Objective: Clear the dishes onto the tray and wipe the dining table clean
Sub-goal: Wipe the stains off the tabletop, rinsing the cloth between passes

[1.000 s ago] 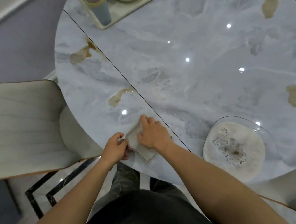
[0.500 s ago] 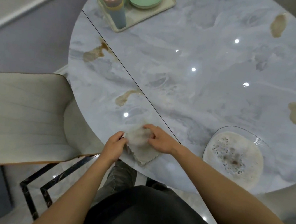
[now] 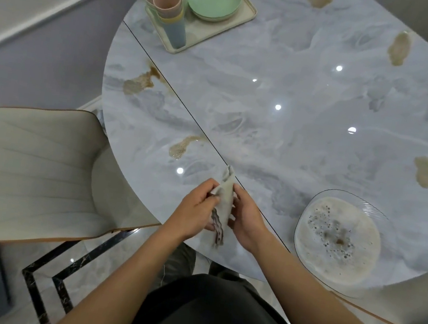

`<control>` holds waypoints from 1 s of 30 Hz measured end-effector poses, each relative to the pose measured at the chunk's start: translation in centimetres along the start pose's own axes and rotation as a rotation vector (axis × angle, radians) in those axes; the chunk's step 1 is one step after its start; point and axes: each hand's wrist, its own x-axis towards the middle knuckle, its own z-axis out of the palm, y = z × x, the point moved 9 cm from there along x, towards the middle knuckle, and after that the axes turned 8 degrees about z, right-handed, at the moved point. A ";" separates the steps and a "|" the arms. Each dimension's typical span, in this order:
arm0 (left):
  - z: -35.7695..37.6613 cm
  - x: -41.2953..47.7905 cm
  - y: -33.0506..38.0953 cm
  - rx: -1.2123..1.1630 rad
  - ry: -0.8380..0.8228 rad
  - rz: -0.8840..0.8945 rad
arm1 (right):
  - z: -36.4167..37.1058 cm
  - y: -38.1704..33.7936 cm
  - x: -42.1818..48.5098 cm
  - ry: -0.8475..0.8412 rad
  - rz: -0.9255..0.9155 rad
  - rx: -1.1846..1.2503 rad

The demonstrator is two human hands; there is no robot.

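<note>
Both hands gripped the cloth (image 3: 223, 201), left hand (image 3: 198, 211) and right hand (image 3: 247, 220) pinching it upright just above the surface (image 3: 287, 71) edge, left of the glass bowl (image 3: 338, 240). Brown spills (image 3: 182, 148) waited beyond the cloth, away from the bowl. The risk: a wide sweep could nudge the foamy bowl, which overhung the near rim, off the edge.

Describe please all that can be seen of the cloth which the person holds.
The small pale grey-beige wiping cloth looks soft and thin, with a wavy edge that appears dark at its lower end. It is folded upright into a narrow strip, lifted just above the near edge of the marble-look table. The left hand and the right hand pinch it from both sides with their fingers.
</note>
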 end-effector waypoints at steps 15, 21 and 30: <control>-5.0 1.9 -5.2 0.445 0.190 -0.067 | -1.3 1.2 0.0 0.053 -0.061 -0.161; -9.4 1.2 -8.8 0.231 0.362 -0.137 | -4.6 -6.5 -2.1 0.531 -0.575 -0.596; -12.5 -0.5 -12.4 0.268 0.496 -0.164 | -1.4 -5.1 4.5 0.618 -0.876 -1.020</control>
